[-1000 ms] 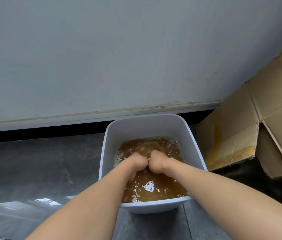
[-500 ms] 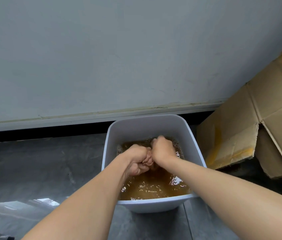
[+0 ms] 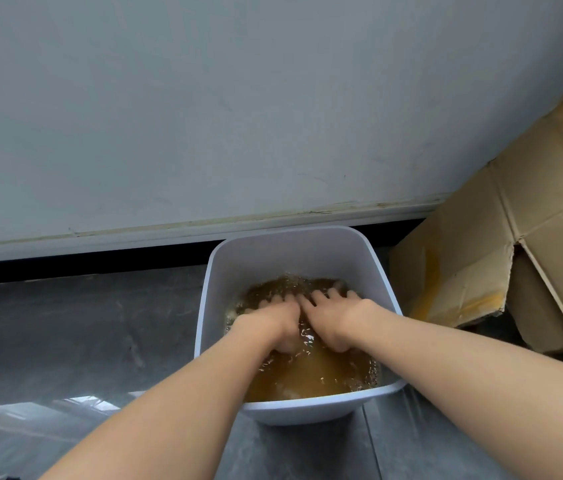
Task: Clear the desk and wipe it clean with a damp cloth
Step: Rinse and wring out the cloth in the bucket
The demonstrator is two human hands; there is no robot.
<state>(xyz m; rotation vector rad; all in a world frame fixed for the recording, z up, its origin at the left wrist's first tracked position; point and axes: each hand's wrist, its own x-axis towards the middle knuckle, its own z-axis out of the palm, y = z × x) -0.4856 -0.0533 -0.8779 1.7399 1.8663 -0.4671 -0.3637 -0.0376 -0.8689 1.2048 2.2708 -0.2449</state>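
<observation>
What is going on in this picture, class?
A person has both hands in a white tub of brownish water standing on a dark floor by the wall. The left hand and right hand lie side by side, fingers stretched out and pressing down into the water. No cloth shows clearly under the surface. A cardboard box sits right of the tub.

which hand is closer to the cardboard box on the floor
Right. The right hand is in the tub on the side toward the cardboard box; the left hand lies beside it, farther from the box.
</observation>
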